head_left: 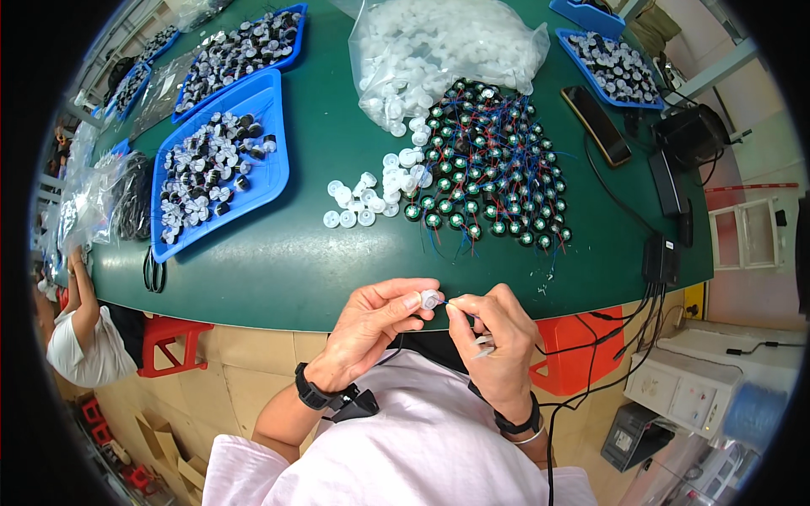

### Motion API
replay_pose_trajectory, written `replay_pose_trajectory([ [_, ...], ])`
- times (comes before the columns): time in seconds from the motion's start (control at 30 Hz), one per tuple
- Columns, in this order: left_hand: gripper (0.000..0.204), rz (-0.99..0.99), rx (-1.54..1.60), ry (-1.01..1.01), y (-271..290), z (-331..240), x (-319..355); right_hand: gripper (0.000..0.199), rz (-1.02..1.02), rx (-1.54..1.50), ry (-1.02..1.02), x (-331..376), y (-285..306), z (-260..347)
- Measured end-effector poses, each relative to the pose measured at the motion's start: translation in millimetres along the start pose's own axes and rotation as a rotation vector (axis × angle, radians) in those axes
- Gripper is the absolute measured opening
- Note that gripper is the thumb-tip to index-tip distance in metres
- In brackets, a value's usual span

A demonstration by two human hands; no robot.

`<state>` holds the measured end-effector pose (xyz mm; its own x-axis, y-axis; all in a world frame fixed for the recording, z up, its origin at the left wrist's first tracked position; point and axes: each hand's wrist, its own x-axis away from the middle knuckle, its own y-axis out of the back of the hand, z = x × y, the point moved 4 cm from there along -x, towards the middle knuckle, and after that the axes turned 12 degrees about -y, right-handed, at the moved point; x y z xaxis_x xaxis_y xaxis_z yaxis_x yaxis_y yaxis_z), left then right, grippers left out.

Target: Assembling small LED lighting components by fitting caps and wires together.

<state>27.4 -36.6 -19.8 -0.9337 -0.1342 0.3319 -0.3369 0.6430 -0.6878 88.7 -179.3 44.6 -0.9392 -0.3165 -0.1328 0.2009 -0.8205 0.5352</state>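
Note:
My left hand pinches a small white plastic cap between thumb and fingers, just off the table's front edge. Close against it, my right hand has thumb and forefinger closed on a thin dark-blue wire at the cap. A pale slim piece shows between the curled fingers of that hand; its kind I cannot make out. Beyond my hands, loose white caps lie beside many small round parts with green tops and red and blue wires.
A clear bag of white caps lies at the back. Blue trays of capped parts stand left and far right. A phone, black scissors handles and a cabled black box rest on the green table. Another person sits at left.

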Motion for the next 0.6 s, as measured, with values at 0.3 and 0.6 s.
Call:
replay_pose_trajectory([
  [0.3, 0.027, 0.005, -0.002, 0.003, -1.4, 1.3, 0.0, 0.017, 0.016, 0.011, 0.018, -0.5, -2.5, -2.3],
  [0.6, 0.026, -0.006, 0.012, 0.010, 0.0, 2.0, -1.2, 0.016, 0.046, 0.009, 0.006, -1.5, -4.5, -4.4],
])
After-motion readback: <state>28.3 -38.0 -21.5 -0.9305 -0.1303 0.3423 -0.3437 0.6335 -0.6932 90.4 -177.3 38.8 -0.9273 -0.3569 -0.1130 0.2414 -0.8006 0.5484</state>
